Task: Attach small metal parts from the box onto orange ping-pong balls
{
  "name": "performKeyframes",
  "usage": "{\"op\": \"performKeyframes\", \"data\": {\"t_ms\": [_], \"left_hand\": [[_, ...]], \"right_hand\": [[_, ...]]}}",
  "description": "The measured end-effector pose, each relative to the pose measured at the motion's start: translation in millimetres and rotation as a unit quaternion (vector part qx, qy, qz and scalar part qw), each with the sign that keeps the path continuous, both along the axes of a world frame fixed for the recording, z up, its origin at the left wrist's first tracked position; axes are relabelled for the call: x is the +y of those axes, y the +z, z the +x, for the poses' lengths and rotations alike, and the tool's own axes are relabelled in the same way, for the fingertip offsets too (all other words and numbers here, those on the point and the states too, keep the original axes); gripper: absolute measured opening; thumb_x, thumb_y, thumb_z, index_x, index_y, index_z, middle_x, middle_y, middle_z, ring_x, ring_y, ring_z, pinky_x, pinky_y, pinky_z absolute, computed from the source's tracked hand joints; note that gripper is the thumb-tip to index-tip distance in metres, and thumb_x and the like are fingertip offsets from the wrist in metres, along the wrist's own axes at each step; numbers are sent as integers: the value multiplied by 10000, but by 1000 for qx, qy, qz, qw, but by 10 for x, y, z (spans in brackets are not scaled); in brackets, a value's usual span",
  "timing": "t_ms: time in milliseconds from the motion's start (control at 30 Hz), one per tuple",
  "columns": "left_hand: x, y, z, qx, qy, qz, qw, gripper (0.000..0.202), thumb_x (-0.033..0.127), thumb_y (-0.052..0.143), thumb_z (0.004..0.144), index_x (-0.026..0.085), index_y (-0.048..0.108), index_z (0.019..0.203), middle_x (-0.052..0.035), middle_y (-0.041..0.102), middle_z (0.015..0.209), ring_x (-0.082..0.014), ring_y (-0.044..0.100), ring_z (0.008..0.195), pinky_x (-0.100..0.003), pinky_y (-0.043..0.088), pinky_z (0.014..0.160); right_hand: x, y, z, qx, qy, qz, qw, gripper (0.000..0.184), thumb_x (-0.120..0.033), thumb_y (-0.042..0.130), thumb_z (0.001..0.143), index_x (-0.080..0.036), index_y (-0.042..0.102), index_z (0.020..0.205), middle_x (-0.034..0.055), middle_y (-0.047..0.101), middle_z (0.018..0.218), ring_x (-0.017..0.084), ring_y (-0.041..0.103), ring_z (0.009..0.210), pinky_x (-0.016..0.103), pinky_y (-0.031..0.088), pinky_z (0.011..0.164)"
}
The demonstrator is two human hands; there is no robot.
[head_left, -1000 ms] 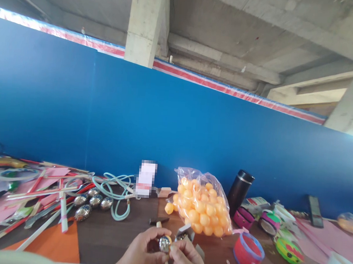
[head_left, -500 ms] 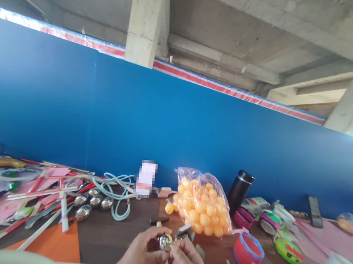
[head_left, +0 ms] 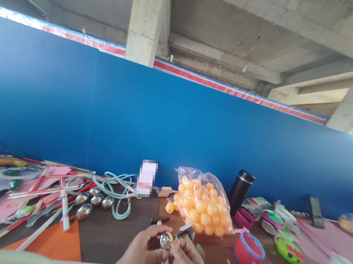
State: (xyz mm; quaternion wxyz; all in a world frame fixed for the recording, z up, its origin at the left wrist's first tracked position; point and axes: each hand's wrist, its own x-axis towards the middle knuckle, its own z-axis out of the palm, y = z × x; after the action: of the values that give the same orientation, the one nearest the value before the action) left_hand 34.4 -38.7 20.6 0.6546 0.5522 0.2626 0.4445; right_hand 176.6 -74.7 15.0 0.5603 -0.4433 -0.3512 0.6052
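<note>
Near the bottom centre, my left hand (head_left: 141,249) is closed around a shiny silver-covered ball (head_left: 165,240), thumb below and forefinger above. A patch of orange shows on the ball's upper right. Fingertips of my right hand (head_left: 188,258) are pinched together against the ball's right side; whatever is between them is too small to make out. Just behind the hands stands a small open box (head_left: 186,230) with small shiny pieces in it. A hammer (head_left: 159,221) lies under and behind the ball, its handle partly hidden by my hands.
A clear bag of orange balls (head_left: 203,207) stands behind, with a loose orange ball (head_left: 169,207) beside it. Several silver balls (head_left: 84,211) lie left, near a pale-blue cord (head_left: 120,214) and cluttered sticks and paper. Rightward are a black flask (head_left: 241,191) and a red tape roll (head_left: 248,254).
Almost nothing differs. Both hands keep the same hold at the ball, with only a slight shift of the whole view.
</note>
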Motion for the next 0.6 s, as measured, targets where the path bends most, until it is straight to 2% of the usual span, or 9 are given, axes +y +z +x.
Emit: {"op": "performKeyframes", "data": {"t_ms": [300, 600], "left_hand": [[-3, -10, 7, -5, -5, -9, 1000, 468, 262, 786, 529, 191, 635, 966, -17, 630, 820, -165, 570, 750, -268, 431, 691], [-17, 2, 12, -23, -13, -17, 1000, 457, 224, 787, 533, 174, 636, 962, -21, 638, 811, -153, 567, 738, -258, 427, 681]], "right_hand": [[-16, 54, 3, -5, -3, -15, 1000, 452, -541, 746, 478, -167, 507, 566, -103, 406, 333, 3, 355, 271, 132, 247, 336], [-16, 34, 10, -11, 0, -9, 1000, 439, -534, 736, 506, -167, 503, 569, -104, 401, 335, 7, 357, 276, 134, 254, 334]]}}
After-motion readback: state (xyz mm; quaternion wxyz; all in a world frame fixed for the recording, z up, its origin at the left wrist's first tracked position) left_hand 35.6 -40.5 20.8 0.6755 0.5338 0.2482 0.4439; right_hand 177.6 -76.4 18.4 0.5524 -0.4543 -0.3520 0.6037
